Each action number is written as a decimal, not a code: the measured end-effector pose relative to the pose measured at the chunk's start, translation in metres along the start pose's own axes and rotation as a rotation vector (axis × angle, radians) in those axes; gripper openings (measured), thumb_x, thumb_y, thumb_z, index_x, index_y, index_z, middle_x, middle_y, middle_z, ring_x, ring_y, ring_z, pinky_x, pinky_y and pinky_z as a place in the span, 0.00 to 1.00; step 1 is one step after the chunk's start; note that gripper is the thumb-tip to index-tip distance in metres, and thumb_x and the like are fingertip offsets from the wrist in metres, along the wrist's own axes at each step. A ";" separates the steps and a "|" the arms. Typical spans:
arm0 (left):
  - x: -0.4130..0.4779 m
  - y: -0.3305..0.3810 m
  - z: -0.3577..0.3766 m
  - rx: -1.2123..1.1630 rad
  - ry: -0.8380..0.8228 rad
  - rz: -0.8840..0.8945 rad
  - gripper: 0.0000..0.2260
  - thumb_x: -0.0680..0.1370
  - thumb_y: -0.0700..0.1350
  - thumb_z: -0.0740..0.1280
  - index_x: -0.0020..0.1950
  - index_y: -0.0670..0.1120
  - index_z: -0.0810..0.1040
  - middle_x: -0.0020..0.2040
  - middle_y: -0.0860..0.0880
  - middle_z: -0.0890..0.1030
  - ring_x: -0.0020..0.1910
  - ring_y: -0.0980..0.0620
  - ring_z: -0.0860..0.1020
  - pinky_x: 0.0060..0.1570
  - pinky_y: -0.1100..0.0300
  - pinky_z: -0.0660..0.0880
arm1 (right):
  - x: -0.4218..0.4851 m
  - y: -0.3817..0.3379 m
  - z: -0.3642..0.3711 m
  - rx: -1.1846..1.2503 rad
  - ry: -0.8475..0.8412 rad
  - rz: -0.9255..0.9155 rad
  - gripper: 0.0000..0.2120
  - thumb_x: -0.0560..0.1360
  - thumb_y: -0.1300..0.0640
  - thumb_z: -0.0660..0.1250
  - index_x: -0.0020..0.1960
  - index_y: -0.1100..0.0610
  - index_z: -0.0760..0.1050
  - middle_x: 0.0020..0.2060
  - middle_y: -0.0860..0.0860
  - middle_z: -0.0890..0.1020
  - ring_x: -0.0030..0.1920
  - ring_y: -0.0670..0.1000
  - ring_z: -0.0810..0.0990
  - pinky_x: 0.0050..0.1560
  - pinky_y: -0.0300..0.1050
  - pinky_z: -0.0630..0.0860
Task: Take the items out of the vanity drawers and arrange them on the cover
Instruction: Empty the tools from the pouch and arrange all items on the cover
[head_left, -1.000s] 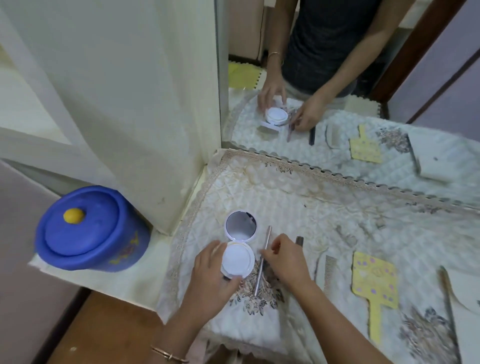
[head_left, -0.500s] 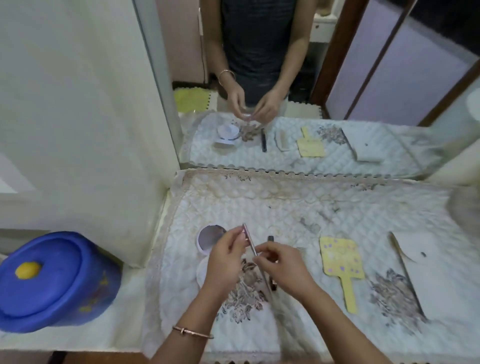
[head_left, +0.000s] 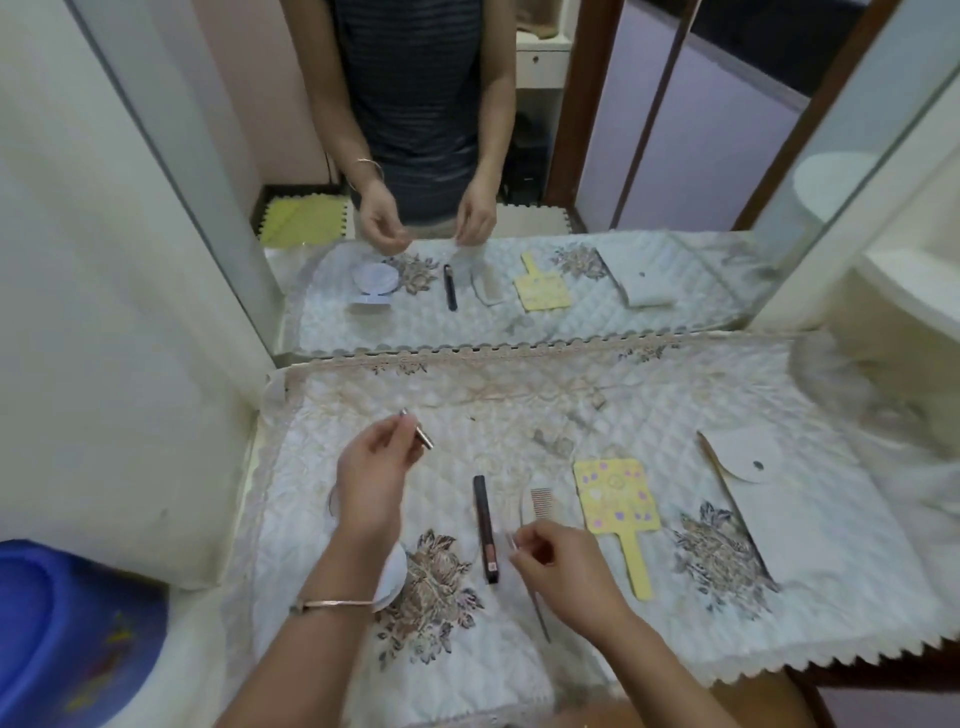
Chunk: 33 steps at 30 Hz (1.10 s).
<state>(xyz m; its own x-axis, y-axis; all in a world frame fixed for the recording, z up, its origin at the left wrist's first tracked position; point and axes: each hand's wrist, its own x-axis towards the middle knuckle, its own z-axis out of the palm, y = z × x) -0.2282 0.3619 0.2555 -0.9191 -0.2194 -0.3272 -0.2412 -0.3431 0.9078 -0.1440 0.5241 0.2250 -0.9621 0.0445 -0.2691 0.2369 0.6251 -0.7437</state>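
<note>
pinching silver cap in left hand

Left hand raised, fingertips pinched shut; right hand lower, fingers curled in a pinch.

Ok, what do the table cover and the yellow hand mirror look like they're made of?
Cover: quilted fabric, matte off-white, judging by its stitched diamond padding, scalloped lace edge and woven floral patches. Yellow hand mirror: probably plastic or painted wood; it is flat and stiff, with a smooth matte back printed with small shapes. The look does not settle which.
</note>
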 end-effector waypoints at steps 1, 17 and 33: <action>0.006 0.007 -0.003 0.125 -0.057 0.036 0.04 0.75 0.39 0.66 0.40 0.43 0.78 0.36 0.48 0.78 0.36 0.54 0.77 0.34 0.72 0.77 | -0.001 0.004 -0.003 0.097 0.034 0.062 0.12 0.72 0.61 0.68 0.35 0.47 0.73 0.28 0.45 0.75 0.31 0.43 0.74 0.38 0.38 0.74; -0.007 -0.088 -0.032 1.301 -0.250 0.208 0.02 0.75 0.41 0.62 0.42 0.46 0.71 0.40 0.49 0.71 0.40 0.52 0.68 0.37 0.61 0.58 | 0.052 -0.011 0.039 -0.043 -0.034 0.099 0.10 0.71 0.58 0.68 0.52 0.59 0.77 0.35 0.51 0.78 0.40 0.50 0.78 0.39 0.39 0.69; -0.008 -0.067 -0.020 0.904 -0.142 0.051 0.13 0.78 0.42 0.62 0.62 0.42 0.75 0.58 0.44 0.80 0.56 0.49 0.77 0.56 0.58 0.72 | 0.053 -0.007 0.034 -0.078 -0.033 0.138 0.12 0.71 0.59 0.66 0.54 0.59 0.76 0.36 0.49 0.77 0.40 0.51 0.78 0.41 0.42 0.72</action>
<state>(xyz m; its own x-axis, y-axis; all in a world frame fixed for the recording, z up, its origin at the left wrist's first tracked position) -0.1983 0.3685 0.1923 -0.9506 -0.0796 -0.2999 -0.2960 0.5221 0.7999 -0.1921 0.4949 0.1953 -0.9157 0.1095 -0.3866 0.3543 0.6735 -0.6487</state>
